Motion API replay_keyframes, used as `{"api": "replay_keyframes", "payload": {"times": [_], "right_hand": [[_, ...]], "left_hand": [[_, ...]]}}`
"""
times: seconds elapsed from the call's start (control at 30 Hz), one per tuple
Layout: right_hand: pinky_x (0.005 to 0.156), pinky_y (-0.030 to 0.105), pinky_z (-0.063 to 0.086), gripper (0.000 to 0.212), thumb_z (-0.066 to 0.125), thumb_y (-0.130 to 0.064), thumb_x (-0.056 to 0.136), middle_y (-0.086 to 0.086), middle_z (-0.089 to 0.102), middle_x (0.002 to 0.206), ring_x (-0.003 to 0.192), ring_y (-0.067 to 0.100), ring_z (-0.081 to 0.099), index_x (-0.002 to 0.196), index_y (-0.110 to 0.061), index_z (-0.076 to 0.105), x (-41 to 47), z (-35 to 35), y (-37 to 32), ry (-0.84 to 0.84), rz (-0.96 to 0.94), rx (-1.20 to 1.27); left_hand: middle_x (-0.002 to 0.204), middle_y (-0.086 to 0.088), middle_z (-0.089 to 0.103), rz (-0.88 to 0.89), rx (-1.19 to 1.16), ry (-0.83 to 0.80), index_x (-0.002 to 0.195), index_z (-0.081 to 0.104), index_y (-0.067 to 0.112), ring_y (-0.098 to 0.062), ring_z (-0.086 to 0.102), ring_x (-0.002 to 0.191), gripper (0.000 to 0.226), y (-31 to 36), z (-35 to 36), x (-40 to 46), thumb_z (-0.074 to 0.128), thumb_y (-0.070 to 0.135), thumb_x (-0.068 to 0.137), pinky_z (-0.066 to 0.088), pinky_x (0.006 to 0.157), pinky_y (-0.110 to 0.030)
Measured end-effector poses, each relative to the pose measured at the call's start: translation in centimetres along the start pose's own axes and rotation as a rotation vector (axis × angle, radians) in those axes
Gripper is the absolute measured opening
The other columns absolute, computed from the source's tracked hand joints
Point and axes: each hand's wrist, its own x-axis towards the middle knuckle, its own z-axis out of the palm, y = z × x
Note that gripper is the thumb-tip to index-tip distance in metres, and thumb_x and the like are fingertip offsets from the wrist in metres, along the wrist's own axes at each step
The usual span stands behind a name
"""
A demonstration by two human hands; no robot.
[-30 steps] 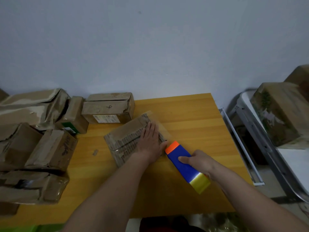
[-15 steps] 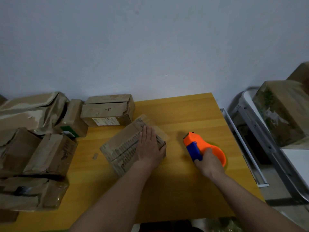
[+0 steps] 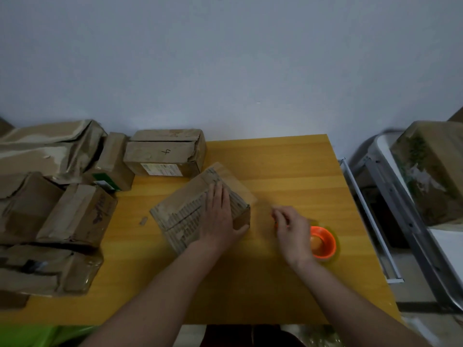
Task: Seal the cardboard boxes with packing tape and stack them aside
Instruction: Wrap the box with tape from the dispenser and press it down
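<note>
Nearest, two bare forearms reach up from the bottom edge over a yellow wooden table (image 3: 288, 171). The right hand (image 3: 292, 231) lies knuckles up on the tabletop, its fingers bent over the front of an orange tape dispenser (image 3: 323, 242); the dispenser's round orange roll holder shows just to the right of the wrist, touching the table, while the handle end is hidden under the palm, so whether the fingers truly close on it cannot be told, and the hand is blurred. Just left of it, apart from it by a strip of bare table, the left hand (image 3: 220, 216) rests flat on top of the box (image 3: 185, 216), fingers straight and together pointing away, the thumb hooked down over the box's near right corner. That box sits on the table under the left palm, turned at an angle, its top scuffed and printed. A small scrap (image 3: 143, 220) lies on the wood just left of the box. Farther left of the left hand stands a pile of crumpled boxes (image 3: 50, 209), stacked and leaning on one another along the table's left side. Beyond the left fingertips, against the wall (image 3: 225, 58), is a box marked 4 (image 3: 162, 152) with a white label on its front. Well to the right of the right hand, off the table, a metal-framed rack (image 3: 390, 196) carries a large box (image 3: 431, 171).
</note>
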Motion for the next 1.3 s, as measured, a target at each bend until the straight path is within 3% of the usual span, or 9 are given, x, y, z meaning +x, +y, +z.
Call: {"api": "replay_keyframes", "payload": {"times": [0.17, 0.4, 0.6, 0.77, 0.9, 1.0, 1.1, 1.17, 1.3], "right_hand": [[0.088, 0.017, 0.041, 0.025, 0.053, 0.001, 0.092, 0.009, 0.07, 0.111, 0.103, 0.018, 0.063, 0.11, -0.004, 0.07, -0.3, 3.8, -2.7, -0.156, -0.143, 0.035], [0.103, 0.03, 0.039, 0.033, 0.045, -0.014, 0.099, 0.009, 0.059, 0.131, 0.123, 0.023, 0.054, 0.129, -0.008, 0.059, 1.5, 5.2, -2.6, -0.26, 0.018, -0.049], [0.074, 0.036, 0.038, 0.047, 0.036, -0.033, 0.103, 0.026, 0.064, 0.111, 0.106, 0.039, 0.057, 0.104, 0.004, 0.065, 4.1, 5.3, -3.3, -0.613, 0.132, -0.309], [0.105, 0.029, 0.031, 0.041, 0.039, -0.021, 0.102, 0.011, 0.045, 0.143, 0.132, 0.026, 0.04, 0.14, -0.006, 0.042, 4.0, 6.2, -5.6, -0.531, 0.06, -0.104], [0.098, 0.033, 0.039, 0.036, 0.039, -0.019, 0.102, 0.008, 0.053, 0.134, 0.121, 0.025, 0.049, 0.137, -0.014, 0.046, 3.0, 7.7, -5.7, -0.584, 0.107, -0.062], [0.083, 0.031, 0.042, 0.031, 0.041, -0.025, 0.102, 0.013, 0.061, 0.122, 0.113, 0.028, 0.055, 0.123, -0.01, 0.058, 3.1, 8.0, -5.5, -0.608, 0.162, -0.12], [0.099, 0.037, 0.042, 0.043, 0.047, -0.028, 0.099, 0.012, 0.053, 0.135, 0.124, 0.027, 0.05, 0.137, -0.007, 0.047, 3.2, 8.7, -6.2, -0.428, 0.224, -0.049], [0.104, 0.042, 0.043, 0.046, 0.048, -0.026, 0.099, 0.009, 0.052, 0.137, 0.126, 0.026, 0.049, 0.141, -0.009, 0.043, 2.8, 9.4, -6.7, -0.329, 0.234, 0.045], [0.1, 0.043, 0.046, 0.046, 0.044, -0.023, 0.1, 0.006, 0.051, 0.137, 0.123, 0.025, 0.05, 0.145, -0.015, 0.038, 2.0, 10.7, -6.8, -0.381, 0.266, 0.154]], "left_hand": [[0.158, -0.01, -0.027, -0.065, 0.102, -0.054, 0.151, -0.019, 0.009, -0.028, -0.024, 0.146, 0.106, -0.8, 0.9, -1.1, 0.026, 0.079, 0.085, -0.008, 0.116, -0.058], [0.158, -0.011, -0.028, -0.051, 0.099, -0.121, 0.151, -0.018, 0.007, -0.03, -0.027, 0.145, 0.103, -0.9, 0.3, -1.0, 0.026, 0.075, 0.087, -0.012, 0.115, -0.059], [0.157, -0.008, -0.03, 0.028, 0.129, -0.196, 0.15, -0.021, 0.01, -0.026, -0.03, 0.144, 0.102, -2.3, -0.4, -2.0, 0.026, 0.075, 0.088, -0.017, 0.114, -0.055], [0.158, 0.001, -0.029, 0.197, 0.143, -0.178, 0.151, -0.021, 0.019, -0.018, -0.029, 0.144, 0.095, -4.7, -0.5, -3.0, 0.033, 0.07, 0.091, -0.02, 0.115, -0.046], [0.158, 0.002, -0.029, 0.277, 0.163, -0.211, 0.151, -0.022, 0.02, -0.017, -0.03, 0.143, 0.089, -6.0, -0.2, -3.2, 0.035, 0.062, 0.096, -0.01, 0.119, -0.051], [0.158, 0.002, -0.027, 0.363, 0.207, -0.239, 0.152, -0.02, 0.02, -0.018, -0.029, 0.143, 0.092, -7.2, -0.7, -3.1, 0.04, 0.06, 0.095, -0.01, 0.119, -0.05], [0.158, 0.0, -0.027, 0.487, 0.272, -0.243, 0.153, -0.015, 0.025, -0.025, -0.023, 0.146, 0.091, -9.3, -1.3, -2.9, 0.046, 0.056, 0.094, -0.012, 0.118, -0.049], [0.154, -0.001, -0.034, 0.484, 0.311, -0.25, 0.152, -0.016, 0.034, -0.031, -0.026, 0.144, 0.087, -10.7, -1.3, -2.6, 0.046, 0.056, 0.094, -0.011, 0.117, -0.057], [0.155, -0.005, -0.034, 0.457, 0.366, -0.348, 0.147, -0.023, 0.043, -0.035, -0.029, 0.143, 0.083, -12.0, -1.8, -1.9, 0.041, 0.057, 0.096, -0.005, 0.113, -0.067]]}}
